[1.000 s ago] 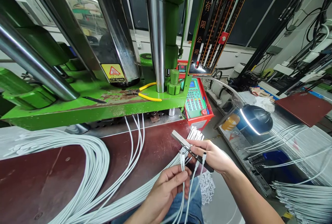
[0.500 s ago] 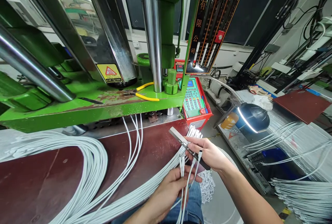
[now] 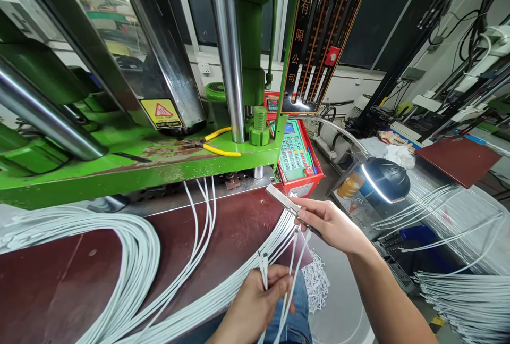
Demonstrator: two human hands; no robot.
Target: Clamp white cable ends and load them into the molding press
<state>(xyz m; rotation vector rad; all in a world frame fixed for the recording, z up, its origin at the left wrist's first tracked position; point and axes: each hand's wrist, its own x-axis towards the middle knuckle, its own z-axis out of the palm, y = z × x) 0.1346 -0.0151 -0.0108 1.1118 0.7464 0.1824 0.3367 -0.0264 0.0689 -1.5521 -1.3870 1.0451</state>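
Note:
My left hand is closed around several white cables below the table's front edge. Small connector ends stick up from its fingers, some with dark tips. In my right hand is a flat, metal-bladed hand tool with a darker handle, pointing up and left; its exact kind is unclear. The right fingers are just above the tips of two cables that rise from my left hand. Behind the tool and hands, a long bundle of white cables runs along the brown table.
A green press stands ahead, with yellow-handled pliers on its ledge. Further right are a red control box and a black lamp. A pale bin with small white pieces sits below. Coiled cables lie left.
My left hand has moved down and left with its cables, away from the right hand. The right hand and tool have shifted slightly right and up. The view has turned a little.

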